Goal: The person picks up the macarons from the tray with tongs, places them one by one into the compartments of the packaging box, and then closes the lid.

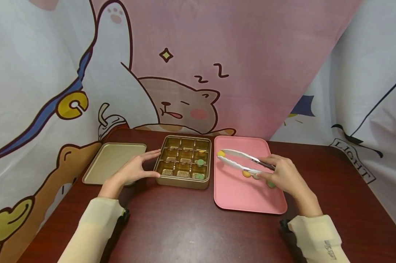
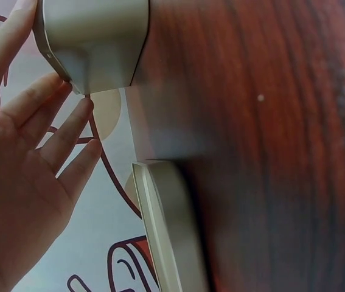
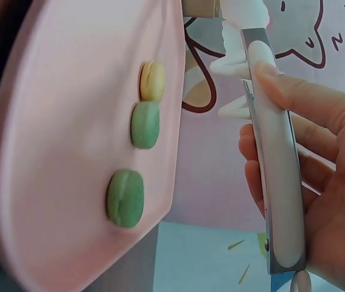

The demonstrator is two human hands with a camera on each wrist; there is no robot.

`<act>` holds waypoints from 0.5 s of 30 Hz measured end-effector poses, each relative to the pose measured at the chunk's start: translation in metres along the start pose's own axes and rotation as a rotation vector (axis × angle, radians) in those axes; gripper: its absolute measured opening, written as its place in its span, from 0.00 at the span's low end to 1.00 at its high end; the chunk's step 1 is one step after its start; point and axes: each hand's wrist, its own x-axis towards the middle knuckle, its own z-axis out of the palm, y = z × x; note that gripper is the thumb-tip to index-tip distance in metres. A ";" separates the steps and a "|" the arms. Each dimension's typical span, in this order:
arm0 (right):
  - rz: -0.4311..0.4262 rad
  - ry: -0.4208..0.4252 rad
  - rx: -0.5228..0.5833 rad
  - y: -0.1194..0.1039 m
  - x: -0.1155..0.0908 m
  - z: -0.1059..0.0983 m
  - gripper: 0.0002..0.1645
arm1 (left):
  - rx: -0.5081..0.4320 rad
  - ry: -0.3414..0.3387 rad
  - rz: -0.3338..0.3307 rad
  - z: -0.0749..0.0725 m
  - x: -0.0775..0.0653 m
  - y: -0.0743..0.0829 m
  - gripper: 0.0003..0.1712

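- As the right hand [image 1: 281, 173] works, its thumb and fingers are clamped around the tongs [image 3: 282, 182], down near the handle end.
- Out at the tips, a yellow macaron [image 1: 221, 153] sits between the two arms, over the far left part of the pink tray [image 1: 237, 195]; how firmly it's squeezed, or whether it's lifted, I can't tell.
- Over to the left hand [image 1: 133, 168]: thumb and fingers spread apart, at the left side of the gold box [image 1: 183, 182], looking like a steadying touch.
- Nine compartments in that box, and the right column holds one macaron each: a yellow piece [image 1: 202, 151] at the back, green pieces [image 1: 200, 162] in the middle and nearest.
- On the tray behind the tips, three more: another yellow one [image 3: 153, 82] and two green ones [image 3: 145, 125].
- This looks like the pick-up for a transfer; the next move seems to call for steady pressure, a lift over the rim, then a lowering into a vacant compartment.
- Beyond, left, lies a shallow gold tray [image 1: 115, 160].
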 end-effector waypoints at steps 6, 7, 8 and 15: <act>-0.021 0.011 0.009 -0.007 0.009 0.002 0.33 | 0.006 -0.001 -0.008 0.000 0.000 -0.001 0.50; -0.028 0.012 0.007 -0.008 0.010 0.003 0.33 | 0.006 -0.001 -0.012 0.000 0.000 -0.001 0.50; -0.035 0.012 0.008 -0.009 0.012 0.003 0.32 | 0.007 -0.001 -0.016 0.000 0.000 -0.001 0.50; -0.051 -0.011 0.024 -0.016 0.023 0.006 0.32 | 0.017 0.002 -0.028 0.001 0.000 -0.002 0.50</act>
